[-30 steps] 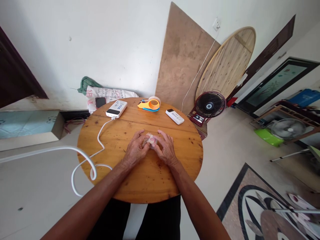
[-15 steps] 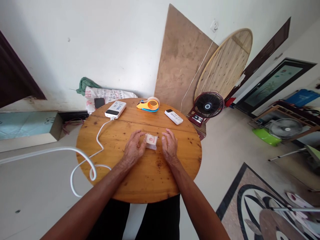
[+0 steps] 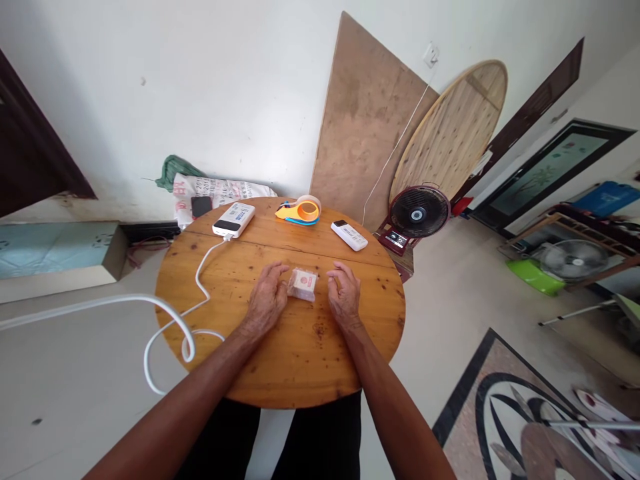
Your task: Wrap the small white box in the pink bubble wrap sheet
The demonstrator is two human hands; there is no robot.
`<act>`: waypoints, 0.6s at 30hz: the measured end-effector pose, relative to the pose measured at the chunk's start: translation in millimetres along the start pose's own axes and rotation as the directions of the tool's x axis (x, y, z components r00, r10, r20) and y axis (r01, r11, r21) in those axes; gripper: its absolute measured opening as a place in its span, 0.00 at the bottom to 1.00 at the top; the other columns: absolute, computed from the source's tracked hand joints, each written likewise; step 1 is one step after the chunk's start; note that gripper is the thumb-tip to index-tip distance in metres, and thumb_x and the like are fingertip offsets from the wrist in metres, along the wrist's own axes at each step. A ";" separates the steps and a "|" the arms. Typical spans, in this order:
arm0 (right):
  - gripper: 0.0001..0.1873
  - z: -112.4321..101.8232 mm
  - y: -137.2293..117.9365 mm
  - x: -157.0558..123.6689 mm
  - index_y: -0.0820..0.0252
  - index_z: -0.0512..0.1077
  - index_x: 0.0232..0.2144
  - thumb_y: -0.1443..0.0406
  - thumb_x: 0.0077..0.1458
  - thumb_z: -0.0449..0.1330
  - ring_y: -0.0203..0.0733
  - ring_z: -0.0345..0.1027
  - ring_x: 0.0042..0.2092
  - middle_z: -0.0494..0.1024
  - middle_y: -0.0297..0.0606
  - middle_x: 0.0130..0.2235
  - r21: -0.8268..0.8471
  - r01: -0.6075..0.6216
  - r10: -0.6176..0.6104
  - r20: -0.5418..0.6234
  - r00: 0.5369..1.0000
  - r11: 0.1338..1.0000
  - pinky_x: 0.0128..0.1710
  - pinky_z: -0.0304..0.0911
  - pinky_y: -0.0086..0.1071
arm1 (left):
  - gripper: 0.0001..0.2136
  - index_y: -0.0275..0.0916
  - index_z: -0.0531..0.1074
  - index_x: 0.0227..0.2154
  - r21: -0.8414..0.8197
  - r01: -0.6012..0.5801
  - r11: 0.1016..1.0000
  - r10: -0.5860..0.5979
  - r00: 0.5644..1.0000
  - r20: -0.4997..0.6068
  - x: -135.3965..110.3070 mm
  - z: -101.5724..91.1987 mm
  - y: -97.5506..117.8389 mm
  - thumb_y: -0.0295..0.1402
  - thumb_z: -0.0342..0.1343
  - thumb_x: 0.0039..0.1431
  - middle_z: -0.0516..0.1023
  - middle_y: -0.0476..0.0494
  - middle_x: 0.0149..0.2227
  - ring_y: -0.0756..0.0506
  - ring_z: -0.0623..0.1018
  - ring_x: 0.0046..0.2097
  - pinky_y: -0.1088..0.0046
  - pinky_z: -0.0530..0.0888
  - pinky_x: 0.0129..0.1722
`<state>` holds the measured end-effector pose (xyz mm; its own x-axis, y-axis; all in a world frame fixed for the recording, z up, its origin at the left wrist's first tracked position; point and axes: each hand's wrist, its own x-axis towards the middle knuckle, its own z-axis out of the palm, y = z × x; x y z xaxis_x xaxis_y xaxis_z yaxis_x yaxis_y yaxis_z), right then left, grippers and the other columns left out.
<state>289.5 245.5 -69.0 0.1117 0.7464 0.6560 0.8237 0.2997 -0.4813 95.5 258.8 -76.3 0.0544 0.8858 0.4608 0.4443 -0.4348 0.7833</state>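
A small box in clear wrapping [image 3: 303,284], white with red print on top, lies on the round wooden table [image 3: 280,360] between my hands. My left hand [image 3: 269,293] rests just left of it, fingers loosely curved and apart, the thumb close to the box's side; whether it touches cannot be told. On the other side my right hand [image 3: 343,293] stands open with bent fingers, a short gap from the box. Neither hand holds anything.
Toward the table's far edge are a white power bank [image 3: 233,220] with a plugged-in white cable [image 3: 200,280], an orange tape dispenser [image 3: 300,212] and a smaller white device [image 3: 349,235]. A black fan [image 3: 419,212] stands right, beyond the table.
My right hand has drawn slightly away from the box, and my left thumb has eased back from its side. The box stays where it was; the view has shifted a little.
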 end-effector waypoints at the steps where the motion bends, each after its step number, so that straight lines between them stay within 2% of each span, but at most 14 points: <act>1: 0.09 -0.4 -0.7 0.0 0.56 0.73 0.33 0.68 0.54 0.52 0.45 0.67 0.51 0.73 0.41 0.49 0.003 -0.004 0.004 0.003 1.000 1.000 0.51 0.55 0.41 | 0.15 0.37 0.69 0.45 0.001 0.003 1.000 -0.003 1.000 -0.002 0.0 0.5 -0.5 0.28 0.45 0.56 0.68 0.37 0.53 0.42 0.69 0.55 0.59 0.68 0.56; 8: 0.08 -3.5 -6.0 0.4 0.56 0.73 0.33 0.64 0.56 0.53 0.45 0.66 0.52 0.73 0.41 0.49 0.034 -0.028 0.027 0.026 0.999 0.999 0.53 0.54 0.41 | 0.13 0.38 0.70 0.43 0.006 0.035 0.999 -0.035 0.999 0.002 -0.3 1.2 -0.3 0.31 0.48 0.55 0.68 0.38 0.53 0.42 0.73 0.51 0.62 0.72 0.50; 16: 0.09 -3.8 -6.9 0.3 0.56 0.73 0.34 0.63 0.57 0.54 0.45 0.66 0.52 0.74 0.41 0.49 0.045 -0.039 0.038 0.043 0.998 0.998 0.52 0.55 0.42 | 0.13 0.38 0.71 0.42 -0.014 0.032 0.999 -0.032 0.999 0.015 -0.8 -0.2 3.3 0.36 0.50 0.57 0.70 0.38 0.50 0.47 0.75 0.40 0.69 0.75 0.37; 18: 0.09 -5.7 -9.6 1.1 0.56 0.74 0.35 0.63 0.57 0.53 0.45 0.67 0.51 0.74 0.40 0.48 0.090 -0.031 0.024 0.080 0.996 0.995 0.53 0.56 0.41 | 0.12 0.38 0.71 0.42 -0.016 0.021 1.000 -0.021 1.000 0.014 -0.8 -0.1 3.9 0.37 0.50 0.57 0.70 0.38 0.50 0.46 0.75 0.41 0.69 0.75 0.38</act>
<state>284.9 240.0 -60.3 0.0867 0.7987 0.5954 0.7665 0.3282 -0.5520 97.1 256.4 -73.6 0.0577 0.8970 0.4382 0.4310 -0.4183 0.7995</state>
